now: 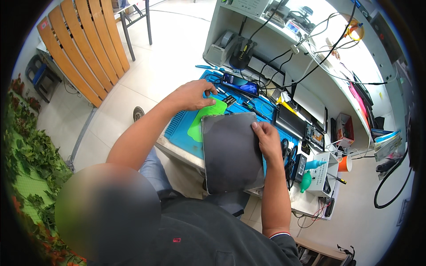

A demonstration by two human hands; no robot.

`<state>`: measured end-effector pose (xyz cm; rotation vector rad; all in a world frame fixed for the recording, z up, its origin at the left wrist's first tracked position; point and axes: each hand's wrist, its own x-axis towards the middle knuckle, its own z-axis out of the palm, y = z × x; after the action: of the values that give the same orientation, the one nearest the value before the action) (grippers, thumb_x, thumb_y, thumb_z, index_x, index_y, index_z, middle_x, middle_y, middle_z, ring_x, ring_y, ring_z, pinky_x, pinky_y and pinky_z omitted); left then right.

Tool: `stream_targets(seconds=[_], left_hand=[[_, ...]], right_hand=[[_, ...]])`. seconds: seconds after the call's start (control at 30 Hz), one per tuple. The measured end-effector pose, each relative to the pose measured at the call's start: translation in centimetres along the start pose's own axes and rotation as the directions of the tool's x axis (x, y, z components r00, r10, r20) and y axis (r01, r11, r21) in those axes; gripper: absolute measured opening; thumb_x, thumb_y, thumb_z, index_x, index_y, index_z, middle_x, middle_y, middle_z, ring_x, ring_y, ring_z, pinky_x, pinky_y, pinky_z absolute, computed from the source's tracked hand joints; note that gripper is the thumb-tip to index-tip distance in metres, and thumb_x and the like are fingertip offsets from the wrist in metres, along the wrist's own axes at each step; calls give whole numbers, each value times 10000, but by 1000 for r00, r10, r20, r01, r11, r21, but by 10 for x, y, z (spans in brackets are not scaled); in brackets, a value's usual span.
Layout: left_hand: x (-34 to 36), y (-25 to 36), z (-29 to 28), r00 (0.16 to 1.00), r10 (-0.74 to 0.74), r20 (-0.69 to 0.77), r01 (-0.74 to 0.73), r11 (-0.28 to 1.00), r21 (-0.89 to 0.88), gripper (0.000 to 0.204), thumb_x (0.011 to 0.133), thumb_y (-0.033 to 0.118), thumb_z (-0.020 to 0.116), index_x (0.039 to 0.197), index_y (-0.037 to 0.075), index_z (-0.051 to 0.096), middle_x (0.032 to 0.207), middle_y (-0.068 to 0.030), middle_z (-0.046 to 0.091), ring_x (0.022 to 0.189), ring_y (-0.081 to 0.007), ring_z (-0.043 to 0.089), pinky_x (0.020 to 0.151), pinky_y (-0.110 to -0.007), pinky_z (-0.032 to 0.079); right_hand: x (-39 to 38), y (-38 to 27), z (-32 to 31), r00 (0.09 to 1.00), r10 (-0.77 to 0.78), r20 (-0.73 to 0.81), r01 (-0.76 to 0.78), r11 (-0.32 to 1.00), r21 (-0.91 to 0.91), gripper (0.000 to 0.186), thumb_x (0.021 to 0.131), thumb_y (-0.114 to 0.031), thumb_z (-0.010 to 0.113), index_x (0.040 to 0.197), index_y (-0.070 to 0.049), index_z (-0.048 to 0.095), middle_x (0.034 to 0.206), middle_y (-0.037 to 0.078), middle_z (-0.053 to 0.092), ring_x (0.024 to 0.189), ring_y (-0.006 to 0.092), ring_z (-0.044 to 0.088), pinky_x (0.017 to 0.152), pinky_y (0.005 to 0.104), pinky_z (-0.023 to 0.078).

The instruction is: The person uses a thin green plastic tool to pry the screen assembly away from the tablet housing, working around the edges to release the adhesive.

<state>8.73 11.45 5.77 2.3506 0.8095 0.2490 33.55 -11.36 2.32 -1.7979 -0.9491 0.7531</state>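
My right hand (269,139) grips the right edge of a dark grey tablet-like panel (233,155) with rounded corners, thumb on its face. The panel is tilted over the bench's near edge. My left hand (195,95) is over a bright green sheet (216,107) on the blue work mat (177,136). Its fingers are bent, with a gap between thumb and forefinger and nothing visible held. Just beyond that hand lie a small black card-like piece (229,101) and slim tools. A phone with a lit screen (240,84) rests farther back.
Dark device panels (290,125), a power adapter (299,166), a green air blower (305,182) and a white box (321,177) crowd the bench's right side. Black and white cables hang from the shelf (284,46). A slatted wooden piece (86,48) stands far left.
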Motion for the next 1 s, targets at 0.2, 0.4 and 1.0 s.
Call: stream_targets(seconds=[0.2,0.4,1.0], left_hand=[[-1,-5,11,1000,3,-29,2,983,182,591,871,436,884,1359,145,720,1314,-125,649,1242,-321,659,1070,-427,534],[-1,5,5,999,-24,33,14,966,256,721,811,459,924,1423,169,678,1382,-119,619,1303,-326,638,1087,-444,529],[21,6,-19,952,-13,306,-80,954,290,980,588,260,1063,1487,263,673,1532,-143,539,1368,-362,609,1130,-458,528]], right_hand=[[-4,-6,2,1000,4,-7,-4,1000,25,348,1048,-314,774,1047,33,748,923,47,737,834,114,629,771,295,523],[-4,-2,3,1000,-17,-13,17,999,41,345,1052,-319,773,1043,25,743,910,29,725,826,104,619,758,293,516],[2,12,0,999,-42,14,42,999,-14,359,1066,-355,753,1106,2,739,955,-1,708,868,84,606,807,255,489]])
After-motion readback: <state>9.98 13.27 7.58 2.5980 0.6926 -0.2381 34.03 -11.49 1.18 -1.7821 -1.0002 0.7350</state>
